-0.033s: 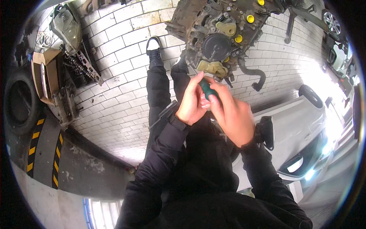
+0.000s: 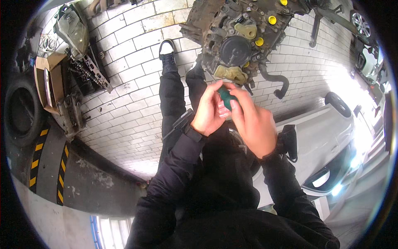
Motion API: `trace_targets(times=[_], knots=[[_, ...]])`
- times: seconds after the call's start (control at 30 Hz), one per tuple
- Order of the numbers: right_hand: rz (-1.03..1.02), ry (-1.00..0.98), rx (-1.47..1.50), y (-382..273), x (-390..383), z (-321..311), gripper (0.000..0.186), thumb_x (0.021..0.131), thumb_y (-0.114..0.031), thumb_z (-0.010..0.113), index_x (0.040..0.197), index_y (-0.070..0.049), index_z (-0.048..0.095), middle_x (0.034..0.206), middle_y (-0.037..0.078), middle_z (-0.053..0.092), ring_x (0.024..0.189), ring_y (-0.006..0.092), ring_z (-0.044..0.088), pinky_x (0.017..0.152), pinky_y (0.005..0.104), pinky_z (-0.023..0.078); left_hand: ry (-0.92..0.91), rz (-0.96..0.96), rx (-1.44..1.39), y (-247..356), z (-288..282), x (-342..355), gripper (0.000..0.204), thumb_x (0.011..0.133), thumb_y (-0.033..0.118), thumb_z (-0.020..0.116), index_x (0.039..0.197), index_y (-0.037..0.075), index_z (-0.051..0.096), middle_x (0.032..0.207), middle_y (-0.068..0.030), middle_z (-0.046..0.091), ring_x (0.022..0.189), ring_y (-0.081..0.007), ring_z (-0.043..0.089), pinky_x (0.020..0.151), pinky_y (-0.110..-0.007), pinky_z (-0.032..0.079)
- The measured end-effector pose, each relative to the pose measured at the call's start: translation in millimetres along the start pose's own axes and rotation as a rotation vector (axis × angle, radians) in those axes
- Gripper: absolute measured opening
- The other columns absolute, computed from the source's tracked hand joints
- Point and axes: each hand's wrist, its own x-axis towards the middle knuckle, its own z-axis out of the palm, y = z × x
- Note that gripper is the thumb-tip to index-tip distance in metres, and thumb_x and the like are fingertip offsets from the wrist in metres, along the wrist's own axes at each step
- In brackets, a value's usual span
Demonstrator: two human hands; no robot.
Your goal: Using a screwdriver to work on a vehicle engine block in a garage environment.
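My left hand [image 2: 209, 112] is closed around a dark green handle-like object [image 2: 226, 97], its thumb at the upper end. My right hand [image 2: 251, 124] is also closed on this object from the right, fingers bent over it. Much of the object is hidden by my fingers. Just beyond my hands stands a grimy engine [image 2: 219, 33] with yellow round caps [image 2: 272, 20], pale yellowish fittings [image 2: 244, 31] and a black round cover [image 2: 235, 52]. A curved dark pipe [image 2: 273, 79] sticks out at its lower right.
A white car [image 2: 315, 141] lies to the right. At the left are a tyre [image 2: 23, 118], a cardboard box [image 2: 45, 68], a headlamp unit [image 2: 70, 29] and loose metal parts [image 2: 91, 72]. Hazard-striped edges [image 2: 63, 174] cross the grey floor; my feet [image 2: 168, 52] are on white tiles [image 2: 132, 103].
The fingers of my right hand have shifted slightly on the green object. My left hand and the surroundings look the same.
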Motion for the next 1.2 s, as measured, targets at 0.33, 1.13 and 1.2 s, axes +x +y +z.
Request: trace_targets(times=[0.33,1.13,1.2], knots=[[-0.288,0.22,-0.162,-5.3,-12.5,-31.6,0.043,0.081,-0.008,0.077,0.122,-0.007,0.065,0.096,0.013,0.067,0.08,0.031,0.069,0.066,0.0376,0.054,-0.072,0.071,0.275,5.3,41.7,-5.4,0.031,0.107,0.032,0.054,0.091,0.006,0.057,0.065,0.009,0.038,0.053,0.0,0.03,0.045,-0.019,0.022],[-0.105,0.418,-0.146,18.6,27.4,-67.0,0.034,0.095,-0.006,0.066,0.129,-0.008,0.065,0.087,0.009,0.06,0.061,0.0174,0.054,0.058,0.0302,0.044,-0.09,-0.007,0.296,16.2,86.7,73.2,0.035,0.106,0.038,0.054,0.086,0.01,0.056,0.06,0.0095,0.036,0.049,-0.0021,0.027,0.044,-0.021,0.021],[-0.074,0.369,-0.111,18.4,29.7,-68.4,0.034,0.095,-0.009,0.066,0.128,-0.006,0.062,0.091,0.014,0.059,0.08,0.034,0.064,0.068,0.0417,0.051,-0.098,-0.007,0.292,16.3,85.7,74.5,0.034,0.106,0.038,0.055,0.086,0.01,0.056,0.061,0.0093,0.036,0.05,-0.0022,0.027,0.044,-0.021,0.02]])
